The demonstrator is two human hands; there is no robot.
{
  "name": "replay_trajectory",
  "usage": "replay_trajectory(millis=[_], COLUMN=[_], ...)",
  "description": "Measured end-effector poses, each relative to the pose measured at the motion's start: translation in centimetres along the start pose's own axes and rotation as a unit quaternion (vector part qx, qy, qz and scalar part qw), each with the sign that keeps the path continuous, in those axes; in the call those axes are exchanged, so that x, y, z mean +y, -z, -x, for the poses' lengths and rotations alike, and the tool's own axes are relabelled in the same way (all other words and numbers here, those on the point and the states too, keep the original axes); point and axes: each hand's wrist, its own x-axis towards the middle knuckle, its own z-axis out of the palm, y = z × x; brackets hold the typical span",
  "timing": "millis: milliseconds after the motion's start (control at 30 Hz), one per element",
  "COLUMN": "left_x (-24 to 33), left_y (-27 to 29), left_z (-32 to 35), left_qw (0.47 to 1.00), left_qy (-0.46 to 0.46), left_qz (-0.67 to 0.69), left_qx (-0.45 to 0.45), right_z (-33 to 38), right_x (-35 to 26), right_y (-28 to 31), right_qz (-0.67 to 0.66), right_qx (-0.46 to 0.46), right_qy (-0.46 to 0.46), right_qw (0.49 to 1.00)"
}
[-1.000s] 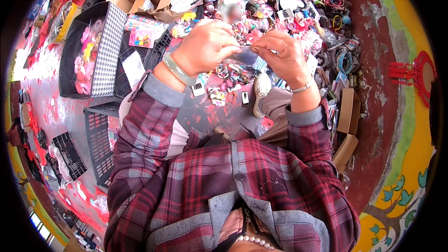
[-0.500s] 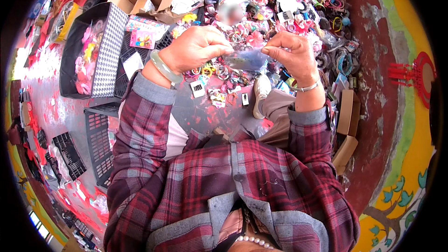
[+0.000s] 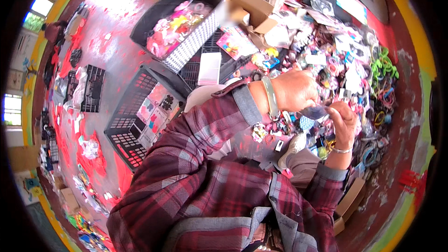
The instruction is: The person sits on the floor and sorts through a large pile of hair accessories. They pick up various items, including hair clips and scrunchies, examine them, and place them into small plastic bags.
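A small plastic bag with something dark bluish in it [image 3: 313,112] is stretched between my two hands, above a large heap of packaged hair accessories [image 3: 347,65]. My left hand [image 3: 295,91], with a pale bangle at the wrist, is closed on one end of the bag; its fingertips are partly hidden behind the hand. The other end is pinched by the thumb and fingers of my right hand [image 3: 344,120], which has a thin silvery bracelet at the wrist. What exactly lies inside the bag cannot be made out.
A houndstooth-sided bin [image 3: 198,42] of pink and yellow items stands at the upper left, beside an open cardboard box [image 3: 252,2]. Nearer is a dark slatted crate [image 3: 122,107] with carded goods. A white tray [image 3: 209,69] lies between. Green bands [image 3: 384,67] lie far right.
My view has turned left, so the hands and heap appear further right and the crate's contents now show. Both hands still hold the bag, which looks bunched up and shorter than before.
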Motion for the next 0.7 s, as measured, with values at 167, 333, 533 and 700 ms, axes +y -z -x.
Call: replay_trajectory(millis=[167, 333, 533, 700], left_x=[-2.2, -7.2, -11.9, -15.1], left_y=[6.2, 14.8, 22.6, 24.9], left_z=[3.8, 12.0, 24.5, 29.3], left_qw=[0.99, 0.889, 0.685, 0.601], left_qy=[0.065, 0.387, 0.436, 0.387], left_qz=[-0.002, 0.021, 0.187, 0.236], left_qx=[0.128, 0.244, 0.552, 0.658], right_z=[-0.9, -1.8, -3.2, -4.2], right_x=[1.3, 2.7, 4.5, 6.4], right_y=[-0.9, -2.9, -5.0, -6.6], right_qz=[-0.079, -0.073, -0.07, -0.059], right_qx=[0.064, 0.035, 0.003, -0.026], right_qy=[-0.078, -0.123, -0.149, -0.18], right_qw=[0.992, 0.989, 0.986, 0.982])
